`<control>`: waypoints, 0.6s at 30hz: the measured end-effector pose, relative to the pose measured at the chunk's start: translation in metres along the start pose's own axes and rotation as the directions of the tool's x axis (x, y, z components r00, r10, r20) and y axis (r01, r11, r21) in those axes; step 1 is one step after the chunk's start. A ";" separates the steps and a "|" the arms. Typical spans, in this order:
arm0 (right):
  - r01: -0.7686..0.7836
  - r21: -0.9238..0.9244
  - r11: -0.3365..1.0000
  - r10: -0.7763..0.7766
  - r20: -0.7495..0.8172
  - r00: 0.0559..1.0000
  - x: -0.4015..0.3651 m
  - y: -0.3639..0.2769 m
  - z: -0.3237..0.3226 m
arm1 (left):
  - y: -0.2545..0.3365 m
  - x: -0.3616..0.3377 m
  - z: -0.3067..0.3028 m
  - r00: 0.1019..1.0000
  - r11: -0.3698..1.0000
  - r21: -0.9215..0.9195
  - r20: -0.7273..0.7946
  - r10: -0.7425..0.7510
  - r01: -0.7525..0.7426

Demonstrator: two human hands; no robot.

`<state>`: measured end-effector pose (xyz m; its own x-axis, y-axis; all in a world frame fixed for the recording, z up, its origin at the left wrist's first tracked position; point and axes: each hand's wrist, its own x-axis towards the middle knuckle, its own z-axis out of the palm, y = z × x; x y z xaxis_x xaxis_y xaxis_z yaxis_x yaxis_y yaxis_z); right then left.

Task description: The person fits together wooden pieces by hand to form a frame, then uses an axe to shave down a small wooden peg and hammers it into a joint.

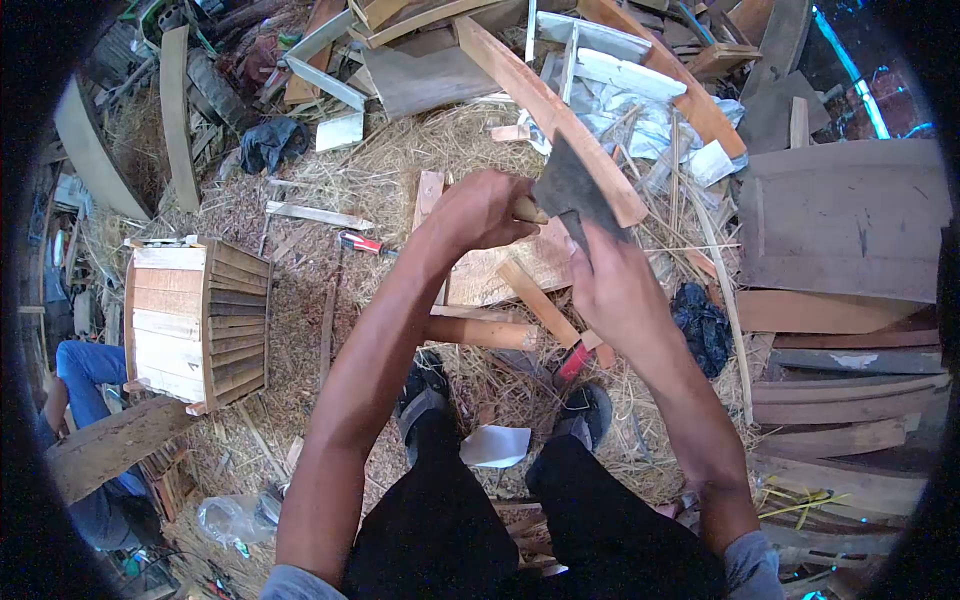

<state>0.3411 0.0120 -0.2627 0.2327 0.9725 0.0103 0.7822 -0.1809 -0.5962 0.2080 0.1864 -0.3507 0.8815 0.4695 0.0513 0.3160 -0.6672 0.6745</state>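
Observation:
My right hand (622, 285) is closed around the lower end of a broad, dark, cleaver-like blade (578, 188), which points up and away from me. Close to the blade's left edge, my left hand (487, 212) is closed on a short piece of wood (529, 211), its pale end showing past the fingers. Below both hands lies a flat wooden board (490, 278) on the ground. A narrow wood strip (537, 300) leans across it, and a thicker wooden block (482, 332) sits nearer my feet.
A slatted wooden crate (168, 322) stands at left beside a person's jeans-clad leg (88, 375). A red-handled tool (360, 243) lies on the straw. Long planks (545, 100) lean ahead, and stacked boards (840, 400) line the right. A red object (574, 362) rests by my right foot.

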 end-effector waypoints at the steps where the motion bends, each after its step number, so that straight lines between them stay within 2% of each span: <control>1: -0.025 -0.024 0.999 0.026 0.035 0.999 0.001 0.000 0.002 | -0.001 0.000 0.000 1.000 1.000 0.024 0.004 0.003 -0.003; 2: -0.051 -0.049 0.997 0.054 0.069 0.996 0.002 0.000 0.002 | -0.002 0.000 0.000 1.000 0.999 0.047 0.010 0.006 -0.006; 5: 0.045 0.004 0.999 -0.045 -0.017 0.999 -0.001 -0.003 0.000 | -0.001 -0.001 -0.002 1.000 1.000 0.029 0.013 -0.001 0.000; 8: 0.060 0.108 0.992 -0.047 -0.125 0.991 -0.006 -0.021 -0.009 | -0.003 0.000 -0.001 0.999 1.000 -0.008 0.035 0.002 -0.002; 11: -0.096 0.009 0.995 0.094 0.093 0.991 -0.006 -0.003 0.004 | -0.004 -0.001 0.002 1.000 1.000 -0.002 0.010 0.020 -0.020; 12: 0.008 -0.023 1.000 -0.007 0.050 0.999 -0.005 0.011 0.014 | -0.005 -0.001 0.001 1.000 1.000 0.012 -0.011 0.028 -0.027; 15: -0.039 0.027 0.999 0.039 0.005 0.999 -0.012 0.014 0.011 | -0.007 -0.001 0.004 0.996 0.995 -0.052 -0.030 0.078 -0.080; 18: 0.000 0.039 0.999 0.003 -0.060 0.998 -0.012 -0.001 0.000 | -0.006 -0.001 0.003 0.997 0.997 -0.020 -0.043 0.067 -0.068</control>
<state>0.3376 0.0009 -0.2616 0.2694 0.9613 0.0573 0.7591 -0.1754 -0.6269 0.2064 0.1881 -0.3567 0.8846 0.4483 0.1283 0.2485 -0.6861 0.6838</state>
